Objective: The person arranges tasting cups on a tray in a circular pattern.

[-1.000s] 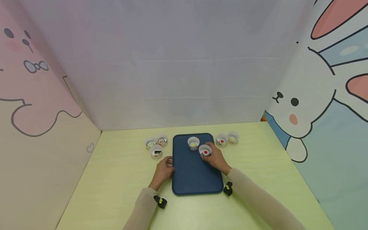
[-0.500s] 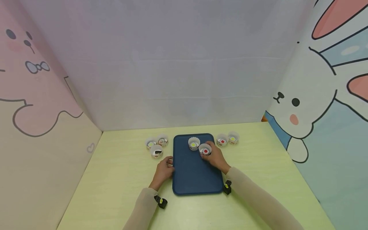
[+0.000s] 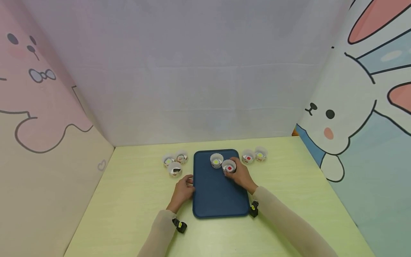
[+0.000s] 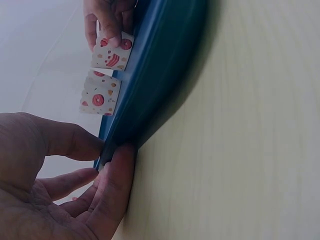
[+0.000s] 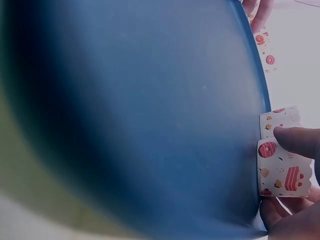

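A dark blue tray lies between the hands. My left hand is at its left side; in the left wrist view, thumb and fingers pinch the tray's rim. On the tray's far right part, my right hand grips a small white paper baking cup with a red piece inside. The thumb lies along one side of that cup, which has cake and donut prints. Right beside it on the tray stands another baking cup with a yellow-green piece in it.
Left of the tray, three baking cups stand grouped on the pale wooden table. To its right are two more cups, one with a red piece and one with a yellow piece. A white curtain hangs behind the table.
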Action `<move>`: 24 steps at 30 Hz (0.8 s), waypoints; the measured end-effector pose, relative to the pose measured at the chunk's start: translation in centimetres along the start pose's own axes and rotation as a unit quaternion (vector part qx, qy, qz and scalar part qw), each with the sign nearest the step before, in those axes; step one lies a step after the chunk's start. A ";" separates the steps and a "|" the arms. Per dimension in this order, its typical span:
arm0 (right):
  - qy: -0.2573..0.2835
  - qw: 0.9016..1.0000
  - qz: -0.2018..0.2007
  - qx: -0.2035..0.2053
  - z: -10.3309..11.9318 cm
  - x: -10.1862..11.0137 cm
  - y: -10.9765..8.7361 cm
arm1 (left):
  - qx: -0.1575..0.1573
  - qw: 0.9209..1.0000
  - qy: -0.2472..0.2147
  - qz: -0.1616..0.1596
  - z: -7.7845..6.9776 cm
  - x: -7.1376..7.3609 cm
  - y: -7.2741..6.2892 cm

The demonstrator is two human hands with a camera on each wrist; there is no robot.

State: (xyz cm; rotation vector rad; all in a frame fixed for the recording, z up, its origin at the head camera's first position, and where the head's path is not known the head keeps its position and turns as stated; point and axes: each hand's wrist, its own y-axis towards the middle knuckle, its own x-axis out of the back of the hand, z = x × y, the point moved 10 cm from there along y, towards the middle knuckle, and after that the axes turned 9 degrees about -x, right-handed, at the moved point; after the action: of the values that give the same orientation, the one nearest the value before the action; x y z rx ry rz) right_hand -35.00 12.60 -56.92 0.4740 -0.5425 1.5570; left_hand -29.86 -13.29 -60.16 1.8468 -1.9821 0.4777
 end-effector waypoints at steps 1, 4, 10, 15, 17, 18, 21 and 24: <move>0.000 1.000 0.000 0.001 0.0 0.0 0.0 | -0.002 1.000 0.000 0.000 0.0 0.0 0.0; 0.001 1.000 0.001 0.003 -0.1 0.0 -0.1 | -0.003 1.000 -0.001 -0.002 0.0 0.0 0.0; 0.017 1.000 0.011 0.009 0.3 0.1 -0.4 | -0.002 1.000 -0.001 -0.002 -0.2 0.1 -0.1; 0.019 1.000 0.014 0.013 1.1 0.9 -0.8 | -0.006 1.000 0.000 -0.003 -0.4 0.1 -0.1; 0.021 1.000 0.013 0.013 1.6 1.3 -1.0 | -0.010 1.000 -0.002 -0.005 -0.4 0.2 -0.1; 0.022 1.000 0.012 0.014 1.8 1.5 -1.0 | -0.010 1.000 -0.003 -0.006 -0.4 0.2 -0.1; 0.030 0.999 0.011 0.014 2.5 2.3 -1.3 | -0.011 1.000 -0.004 -0.007 -0.3 0.2 -0.1; 0.026 0.999 0.010 0.014 3.0 3.0 -1.5 | -0.009 1.000 0.003 -0.005 -0.2 0.2 -0.1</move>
State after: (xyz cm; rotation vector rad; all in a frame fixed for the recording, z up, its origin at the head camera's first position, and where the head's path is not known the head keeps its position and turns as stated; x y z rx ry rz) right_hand -33.77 13.25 -52.67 0.4487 -0.4866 1.5941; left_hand -29.75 -13.34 -59.91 1.8403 -1.9666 0.4613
